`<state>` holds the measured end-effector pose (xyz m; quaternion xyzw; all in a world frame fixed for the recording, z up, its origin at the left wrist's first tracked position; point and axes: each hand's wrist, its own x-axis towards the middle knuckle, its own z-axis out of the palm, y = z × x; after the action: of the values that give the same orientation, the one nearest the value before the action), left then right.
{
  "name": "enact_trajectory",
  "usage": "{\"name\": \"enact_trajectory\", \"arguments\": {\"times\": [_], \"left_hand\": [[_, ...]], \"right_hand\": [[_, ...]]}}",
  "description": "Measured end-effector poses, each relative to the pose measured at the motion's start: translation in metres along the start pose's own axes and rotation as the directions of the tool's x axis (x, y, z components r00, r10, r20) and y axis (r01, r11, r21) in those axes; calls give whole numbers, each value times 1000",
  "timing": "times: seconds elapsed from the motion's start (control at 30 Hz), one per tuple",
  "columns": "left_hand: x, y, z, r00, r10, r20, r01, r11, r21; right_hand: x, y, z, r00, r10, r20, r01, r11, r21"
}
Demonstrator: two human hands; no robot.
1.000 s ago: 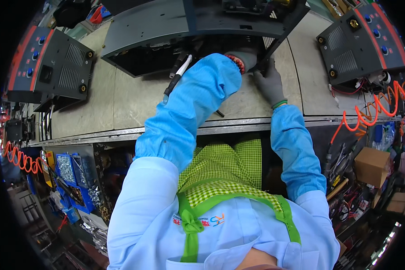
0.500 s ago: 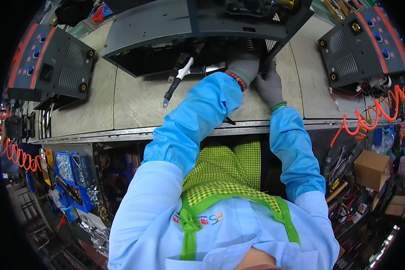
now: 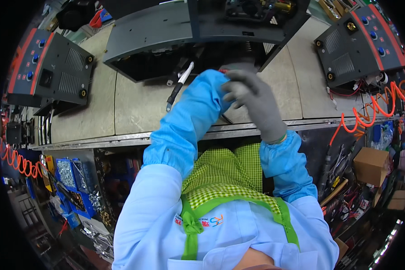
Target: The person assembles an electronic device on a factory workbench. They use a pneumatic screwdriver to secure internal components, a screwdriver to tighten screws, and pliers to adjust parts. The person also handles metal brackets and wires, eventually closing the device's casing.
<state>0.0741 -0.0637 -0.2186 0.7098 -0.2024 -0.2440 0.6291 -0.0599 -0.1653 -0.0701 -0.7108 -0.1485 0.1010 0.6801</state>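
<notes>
A dark grey metal machine casing (image 3: pixel 153 38) lies on the bench in front of me, its opening facing my side. My left hand (image 3: pixel 239 66), in a grey glove, reaches into that opening; its fingers are lost in shadow and behind my other hand. My right hand (image 3: pixel 259 105), also gloved in grey, hovers beside my left wrist, its fingers loosely bent and apart with nothing visible in them. A thick cable end (image 3: pixel 185 74) with a white sleeve, a black section and a metal lug sticks out of the casing, left of my left forearm.
Similar machines with red-edged panels and blue knobs stand at left (image 3: pixel 54 67) and right (image 3: pixel 357 45). Orange coiled hoses hang at right (image 3: pixel 369 117) and left (image 3: pixel 20 159). Blue parts bins (image 3: pixel 78 180) sit below the bench at left, a cardboard box (image 3: pixel 371 166) at right.
My right hand has drawn back from the casing's right side and moved left toward my left wrist. My left hand stays inside the casing.
</notes>
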Motion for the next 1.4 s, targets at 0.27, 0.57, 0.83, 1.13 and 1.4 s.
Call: {"name": "enact_trajectory", "arguments": {"times": [0.27,0.57,0.83,1.13,1.4], "left_hand": [[32,33,-20,994,59,-92,6,809,588],[7,73,-16,938,253,-239,57,565,823],[12,41,-8,960,-126,-250,263,713,650],[33,-21,-21,959,25,-283,223,549,806],[37,-1,-18,914,194,-356,83,770,632]], "right_hand": [[11,127,-86,897,-65,-437,-107,927,-359],[35,127,-77,874,-106,-474,-222,781,-583],[40,129,-78,865,-89,-494,-262,760,-595],[44,124,-70,881,-84,-465,-269,720,-640],[44,120,-70,878,-114,-465,-255,710,-656]]}}
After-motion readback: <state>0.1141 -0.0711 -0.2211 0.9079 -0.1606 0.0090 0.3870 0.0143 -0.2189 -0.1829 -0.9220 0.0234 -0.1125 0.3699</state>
